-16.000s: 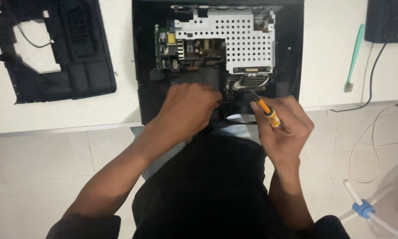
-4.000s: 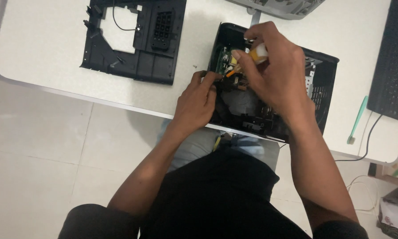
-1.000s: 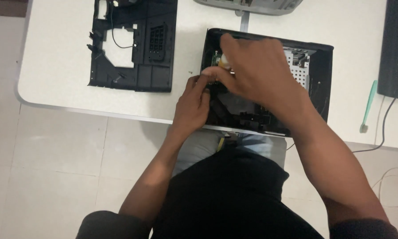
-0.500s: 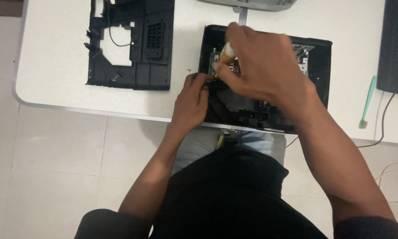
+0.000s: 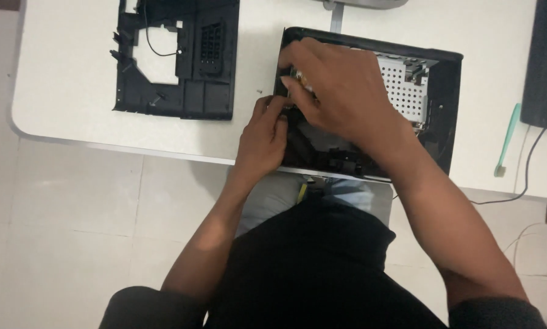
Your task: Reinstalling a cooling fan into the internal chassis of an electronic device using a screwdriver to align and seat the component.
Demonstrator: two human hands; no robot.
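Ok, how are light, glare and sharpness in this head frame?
Head view: soft, even light, no hard glare on the white table; faint motion blur on the right hand and left hand; the opened black device interior is dark, detail lost.

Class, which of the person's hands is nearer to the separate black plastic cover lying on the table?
Left. The left hand rests at the open device's left edge, just right of the black cover; the right hand is farther right, over the device.
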